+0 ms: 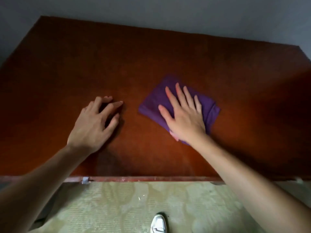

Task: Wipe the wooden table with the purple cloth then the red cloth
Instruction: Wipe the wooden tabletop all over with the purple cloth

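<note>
A folded purple cloth (178,105) is pressed flat to the wooden table (117,61) under the spread, straight fingers of the right hand (183,116), right of centre. The left hand (94,121) is braced on loosely curled fingertips, holding nothing. The purple pass appears underway; no red cloth is seen.
</note>
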`<action>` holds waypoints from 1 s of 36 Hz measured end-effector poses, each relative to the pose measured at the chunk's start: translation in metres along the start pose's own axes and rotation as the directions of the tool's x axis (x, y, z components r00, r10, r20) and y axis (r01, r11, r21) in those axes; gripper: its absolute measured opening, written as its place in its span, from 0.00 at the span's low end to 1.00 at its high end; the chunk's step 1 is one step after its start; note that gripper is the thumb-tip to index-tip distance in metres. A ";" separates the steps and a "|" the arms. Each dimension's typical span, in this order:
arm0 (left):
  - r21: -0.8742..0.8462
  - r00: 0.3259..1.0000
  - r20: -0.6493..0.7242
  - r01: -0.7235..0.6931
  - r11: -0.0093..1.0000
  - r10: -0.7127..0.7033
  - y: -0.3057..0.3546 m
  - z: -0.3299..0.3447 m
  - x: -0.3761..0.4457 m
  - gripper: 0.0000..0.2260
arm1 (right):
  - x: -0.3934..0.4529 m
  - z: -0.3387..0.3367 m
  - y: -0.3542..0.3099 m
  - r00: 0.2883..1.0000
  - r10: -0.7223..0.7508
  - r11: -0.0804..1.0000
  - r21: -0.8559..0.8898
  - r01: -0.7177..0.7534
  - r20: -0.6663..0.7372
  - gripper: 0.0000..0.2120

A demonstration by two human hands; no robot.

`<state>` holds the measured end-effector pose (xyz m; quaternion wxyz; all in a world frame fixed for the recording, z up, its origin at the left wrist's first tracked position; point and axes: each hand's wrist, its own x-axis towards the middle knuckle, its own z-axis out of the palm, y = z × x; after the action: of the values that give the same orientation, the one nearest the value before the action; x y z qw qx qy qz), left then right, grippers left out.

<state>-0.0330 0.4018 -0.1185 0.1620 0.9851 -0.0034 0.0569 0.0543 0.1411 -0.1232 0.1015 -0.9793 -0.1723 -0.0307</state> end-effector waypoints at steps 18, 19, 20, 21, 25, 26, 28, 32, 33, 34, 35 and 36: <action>-0.124 0.992 -0.087 0.081 0.989 -0.092 0.090 0.027 0.003 0.22 | -0.016 -0.036 0.100 0.771 -0.598 0.798 0.073 0.598 0.219 0.31; -0.137 0.991 -0.095 0.085 0.987 -0.098 0.094 0.029 0.007 0.22 | 0.001 -0.036 0.106 0.761 -0.613 0.786 0.072 0.614 0.211 0.30; -0.140 0.991 -0.100 0.080 0.987 -0.094 0.097 0.032 0.012 0.22 | 0.020 -0.035 0.112 0.755 -0.624 0.778 0.071 0.624 0.204 0.30; -0.136 0.992 -0.100 0.066 0.989 -0.080 0.100 0.034 0.018 0.22 | 0.038 -0.034 0.117 0.754 -0.625 0.777 0.068 0.626 0.202 0.30; -0.144 0.994 -0.093 0.043 0.989 -0.057 0.115 0.041 0.037 0.21 | 0.106 -0.032 0.136 0.788 -0.582 0.808 0.033 0.588 0.201 0.30; -0.165 0.993 -0.091 0.061 0.984 -0.076 0.119 0.042 0.041 0.21 | 0.121 -0.031 0.141 0.795 -0.573 0.815 0.031 0.579 0.197 0.30; -0.203 0.992 -0.077 0.081 0.976 -0.098 0.126 0.045 0.047 0.20 | 0.149 -0.032 0.149 0.795 -0.572 0.816 0.036 0.577 0.204 0.30; -0.119 0.998 -0.022 0.060 0.991 -0.063 0.133 0.053 0.046 0.19 | 0.202 -0.032 0.167 0.794 -0.565 0.819 0.033 0.573 0.226 0.28; -0.102 0.998 -0.010 0.054 0.993 -0.056 0.133 0.053 0.045 0.19 | 0.215 -0.031 0.172 0.800 -0.555 0.826 0.030 0.563 0.228 0.28; -0.089 0.999 -0.003 0.049 0.995 -0.050 0.133 0.054 0.045 0.20 | 0.228 -0.031 0.176 0.808 -0.543 0.833 0.026 0.552 0.230 0.28; -0.077 0.999 0.000 0.047 0.996 -0.047 0.133 0.054 0.046 0.20 | 0.241 -0.031 0.180 0.811 -0.535 0.838 0.025 0.545 0.236 0.28; -0.062 0.999 0.006 0.047 0.997 -0.047 0.134 0.055 0.047 0.21 | 0.252 -0.032 0.183 0.814 -0.529 0.842 0.030 0.538 0.241 0.28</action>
<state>0.0161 0.2581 -0.1227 0.1938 0.9796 0.0176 0.0509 0.3532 0.0496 -0.1028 0.0476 -0.8899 -0.4500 0.0571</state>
